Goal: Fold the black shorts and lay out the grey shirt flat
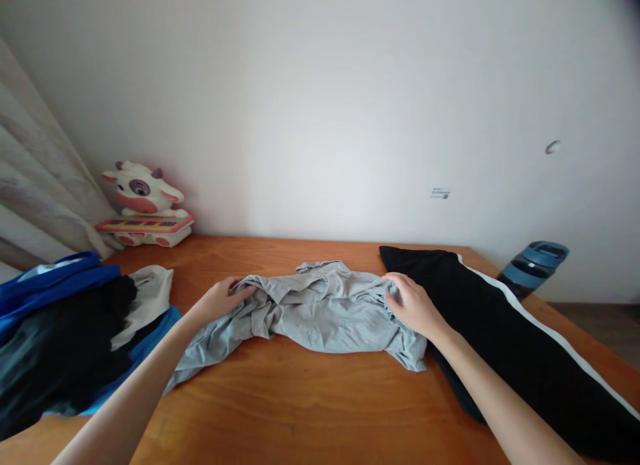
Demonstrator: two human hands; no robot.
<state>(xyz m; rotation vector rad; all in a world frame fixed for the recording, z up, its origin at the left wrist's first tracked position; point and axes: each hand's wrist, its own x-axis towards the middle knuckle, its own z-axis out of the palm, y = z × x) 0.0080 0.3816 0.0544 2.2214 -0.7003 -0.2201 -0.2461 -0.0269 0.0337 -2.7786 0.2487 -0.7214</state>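
Note:
A crumpled grey shirt (pixel 330 321) lies across the middle of the wooden table, its folds bunched along the top. My left hand (pixel 227 297) is closed on its upper left part, thumb and fingers pinching the cloth. On the opposite side, my right hand (pixel 409 299) grips the bunched fabric near the upper right, with some fingertips hidden in the folds. One end of the shirt trails to the lower left, partly behind my left forearm. Beside my right hand lie black trousers (pixel 480 318) with a white side stripe, spread toward the lower right.
A pile of blue, black and white clothes (pixel 65 338) sits at the left. Behind it stands a cow-shaped toy keyboard (pixel 145 208) by the curtain (pixel 45 158). A blue bottle (pixel 535 268) is at the right edge of the table (pixel 280 411). A white wall rises behind.

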